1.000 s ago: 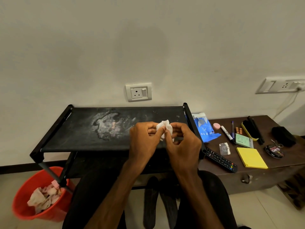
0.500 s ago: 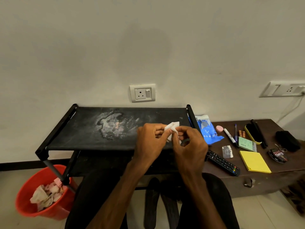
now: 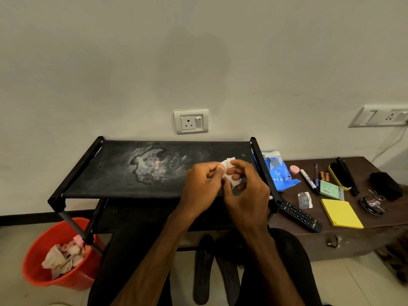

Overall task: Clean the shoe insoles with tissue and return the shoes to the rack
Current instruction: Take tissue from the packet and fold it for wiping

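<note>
A tissue point(image 3: 229, 163) is pinched by left hand point(image 3: 202, 189) and right hand point(image 3: 249, 196), apparently being folded. The insoles point(image 3: 203, 269) below the hands are probably to be wiped next.

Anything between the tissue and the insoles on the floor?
Nothing visible. The left hand and right hand pinch the tissue over the rack; the insoles lie uncovered on the floor between the legs.

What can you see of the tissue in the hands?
The tissue is small, white, soft paper, crumpled into an uneven wad. Both hands pinch it: the left hand at its left edge, the right hand curled over its right and lower part, hiding much of it. It is held over the right end of the black rack's dusty top shelf.
</note>
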The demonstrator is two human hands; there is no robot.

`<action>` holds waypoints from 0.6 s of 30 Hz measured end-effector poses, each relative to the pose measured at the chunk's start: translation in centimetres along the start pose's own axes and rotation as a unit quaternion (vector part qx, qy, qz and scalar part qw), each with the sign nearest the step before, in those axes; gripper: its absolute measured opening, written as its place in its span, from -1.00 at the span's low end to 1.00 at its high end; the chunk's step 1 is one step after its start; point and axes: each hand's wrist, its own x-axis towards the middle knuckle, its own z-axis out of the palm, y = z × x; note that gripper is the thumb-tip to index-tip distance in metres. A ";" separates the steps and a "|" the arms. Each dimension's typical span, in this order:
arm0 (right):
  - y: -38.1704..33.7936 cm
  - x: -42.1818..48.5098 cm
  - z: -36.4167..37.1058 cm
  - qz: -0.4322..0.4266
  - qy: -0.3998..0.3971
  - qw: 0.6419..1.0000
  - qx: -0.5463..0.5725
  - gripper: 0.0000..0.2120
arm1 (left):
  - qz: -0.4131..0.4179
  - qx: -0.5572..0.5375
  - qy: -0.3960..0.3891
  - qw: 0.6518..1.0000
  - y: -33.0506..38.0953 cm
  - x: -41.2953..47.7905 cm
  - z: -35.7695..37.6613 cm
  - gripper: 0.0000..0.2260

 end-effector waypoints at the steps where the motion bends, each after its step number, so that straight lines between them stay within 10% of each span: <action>1: -0.1 0.0 -0.1 0.006 -0.008 1.000 0.009 -0.53 | -0.011 -0.018 -0.001 1.000 0.1 0.0 -0.1 -0.79; 11: -1.0 0.3 -1.3 0.056 -0.015 0.982 0.182 -0.54 | -0.075 -0.127 0.052 0.988 -0.7 0.4 -0.4 -0.82; 18: 1.3 1.3 -2.0 0.198 -0.019 0.949 0.246 -0.73 | -0.028 -0.010 -0.003 1.000 -1.4 0.7 -0.9 -0.81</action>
